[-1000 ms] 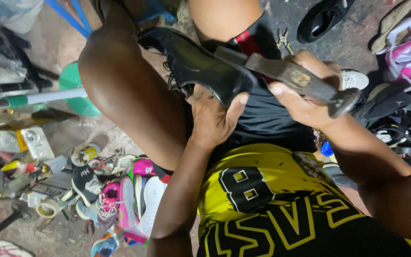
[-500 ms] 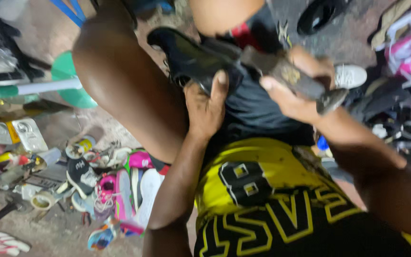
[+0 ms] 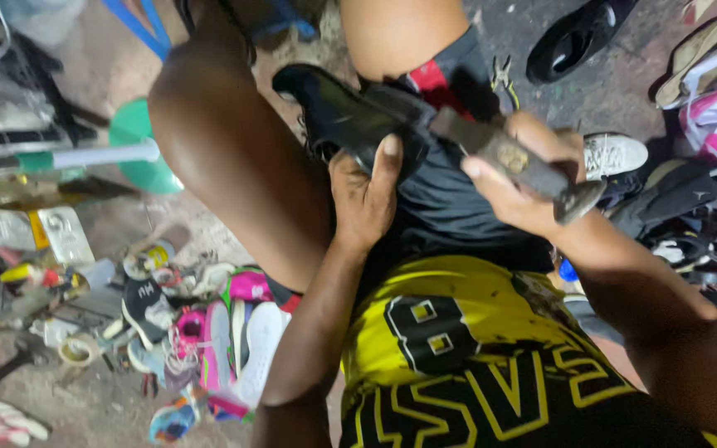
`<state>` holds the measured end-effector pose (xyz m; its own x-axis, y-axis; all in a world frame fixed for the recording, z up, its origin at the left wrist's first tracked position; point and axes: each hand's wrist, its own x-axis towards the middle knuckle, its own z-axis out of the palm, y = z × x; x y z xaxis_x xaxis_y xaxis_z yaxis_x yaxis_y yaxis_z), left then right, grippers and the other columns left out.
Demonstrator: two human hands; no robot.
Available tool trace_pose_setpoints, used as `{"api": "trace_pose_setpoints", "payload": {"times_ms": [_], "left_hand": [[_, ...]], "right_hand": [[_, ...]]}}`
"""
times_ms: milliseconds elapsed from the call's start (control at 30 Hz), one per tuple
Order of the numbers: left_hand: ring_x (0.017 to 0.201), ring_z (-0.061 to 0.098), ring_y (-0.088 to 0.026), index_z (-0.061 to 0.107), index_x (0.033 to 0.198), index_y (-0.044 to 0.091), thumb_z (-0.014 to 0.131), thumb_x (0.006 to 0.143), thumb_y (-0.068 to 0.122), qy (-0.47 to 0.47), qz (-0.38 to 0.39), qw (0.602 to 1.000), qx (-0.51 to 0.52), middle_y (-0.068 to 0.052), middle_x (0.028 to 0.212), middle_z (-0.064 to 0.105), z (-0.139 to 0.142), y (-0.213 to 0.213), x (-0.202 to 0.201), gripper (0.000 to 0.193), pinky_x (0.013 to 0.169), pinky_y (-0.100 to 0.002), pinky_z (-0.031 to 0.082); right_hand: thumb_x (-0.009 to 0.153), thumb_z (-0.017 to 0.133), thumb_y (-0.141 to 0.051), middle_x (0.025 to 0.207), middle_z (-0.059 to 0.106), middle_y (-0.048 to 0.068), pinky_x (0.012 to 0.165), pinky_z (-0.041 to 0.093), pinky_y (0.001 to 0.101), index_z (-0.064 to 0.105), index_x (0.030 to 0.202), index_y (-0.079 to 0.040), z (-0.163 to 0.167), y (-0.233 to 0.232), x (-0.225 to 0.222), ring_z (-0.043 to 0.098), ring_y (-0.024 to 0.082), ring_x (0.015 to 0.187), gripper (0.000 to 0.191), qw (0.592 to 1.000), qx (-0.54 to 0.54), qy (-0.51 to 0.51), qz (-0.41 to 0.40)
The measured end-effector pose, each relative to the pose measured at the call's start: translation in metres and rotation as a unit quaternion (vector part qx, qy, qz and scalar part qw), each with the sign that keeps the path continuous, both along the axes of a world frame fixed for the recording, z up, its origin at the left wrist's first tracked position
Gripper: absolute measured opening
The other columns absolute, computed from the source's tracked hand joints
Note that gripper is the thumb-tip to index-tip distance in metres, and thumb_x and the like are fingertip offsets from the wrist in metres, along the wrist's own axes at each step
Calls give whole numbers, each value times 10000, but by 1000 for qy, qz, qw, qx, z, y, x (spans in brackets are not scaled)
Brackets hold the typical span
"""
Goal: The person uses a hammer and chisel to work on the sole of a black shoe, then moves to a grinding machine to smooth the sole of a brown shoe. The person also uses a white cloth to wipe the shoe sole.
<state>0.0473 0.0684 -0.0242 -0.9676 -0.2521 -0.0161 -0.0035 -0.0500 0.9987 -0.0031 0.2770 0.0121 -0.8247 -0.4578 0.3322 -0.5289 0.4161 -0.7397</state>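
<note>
Black shoe (image 3: 338, 116) rests on my lap, mid-frame, so it stays steady. My left hand (image 3: 367, 195) presses flat, fingers open, against it. My right hand (image 3: 512, 178) grips rusty metal tool (image 3: 512, 158) tight, centre-right.

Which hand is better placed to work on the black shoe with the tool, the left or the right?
Probably the right hand: it already grips the dark, worn metal hand tool, whose end lies against the black leather shoe. The left hand is pressed on the shoe, steadying it on the lap.
</note>
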Motion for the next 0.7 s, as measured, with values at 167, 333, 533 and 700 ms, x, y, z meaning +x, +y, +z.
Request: {"api": "trace_pose_setpoints", "payload": {"times_ms": [167, 333, 533, 700], "left_hand": [[718, 459, -74, 558, 831, 44, 591, 1088, 296, -4, -11, 999, -30, 37, 746, 521, -3, -1, 1, 362, 676, -274, 416], [732, 582, -171, 643, 902, 40, 611, 1099, 264, 33, -22, 995, -87, -41, 791, 630, 6, -3, 1, 300, 736, -315, 491], [922, 703, -318, 709, 1031, 56, 659, 1038, 243, 125, -54, 963, -233, -125, 1004, 723, 25, -1, -2, 194, 874, -376, 539], [963, 736, -317, 728, 1027, 70, 709, 998, 238, 107, -73, 964, -231, -107, 1016, 750, 28, -4, 3, 171, 926, -392, 562]], "right_hand": [[997, 812, -163, 791, 628, 40, 532, 432, 312, 554, 948, -48, 3, -4, -1, 613, 168, 595, 287, 1000, -19, 13, -6], [1018, 783, -159, 798, 613, 66, 578, 456, 318, 580, 1006, -31, 4, -8, -3, 624, 192, 664, 241, 999, 27, 24, -6], [1077, 746, -157, 765, 587, 23, 540, 422, 261, 556, 1021, -45, 3, 7, -14, 576, 122, 590, 227, 999, -41, -22, 4], [981, 762, -179, 687, 555, -2, 496, 328, 288, 535, 886, -80, 2, 30, 9, 475, 101, 500, 265, 997, -28, -78, 7]]}}
